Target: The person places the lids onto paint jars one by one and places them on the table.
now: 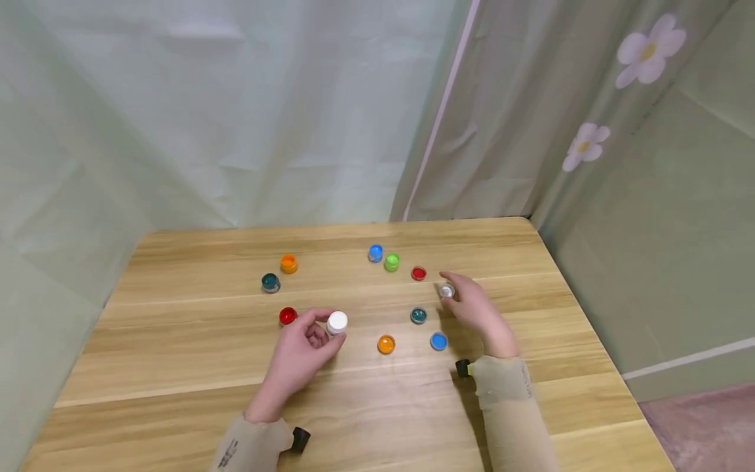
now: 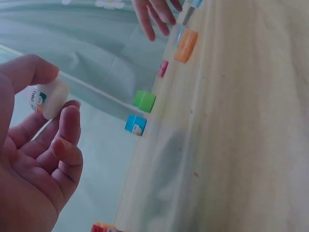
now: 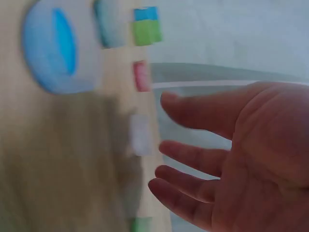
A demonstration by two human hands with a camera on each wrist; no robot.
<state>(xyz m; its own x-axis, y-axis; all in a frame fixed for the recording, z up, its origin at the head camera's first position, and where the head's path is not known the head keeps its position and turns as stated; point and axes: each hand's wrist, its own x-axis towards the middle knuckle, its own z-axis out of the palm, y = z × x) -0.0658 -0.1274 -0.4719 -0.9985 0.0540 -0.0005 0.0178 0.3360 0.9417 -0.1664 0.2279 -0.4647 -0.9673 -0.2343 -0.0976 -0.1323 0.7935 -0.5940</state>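
My left hand point(image 1: 301, 351) pinches a small white paint jar point(image 1: 337, 322) between thumb and fingers, above the table; printing shows on its side in the left wrist view, where the jar point(image 2: 48, 99) is tilted. Over the table's right part, my right hand point(image 1: 474, 308) has its thumb and fingers spread, reaching about a small white lid point(image 1: 446, 290). In the right wrist view that lid point(image 3: 141, 135) sits on the table beyond the fingertips, with a gap between. A red jar point(image 1: 288, 316) stands just behind the left hand.
Orange point(image 1: 288, 263) and dark teal point(image 1: 271, 282) jars stand at the back left, blue point(image 1: 375, 253) and green point(image 1: 392, 262) ones at the back middle. Red point(image 1: 419, 273), teal point(image 1: 418, 315), orange point(image 1: 386, 344) and blue point(image 1: 438, 341) lids lie nearer the right hand. Curtains surround the table.
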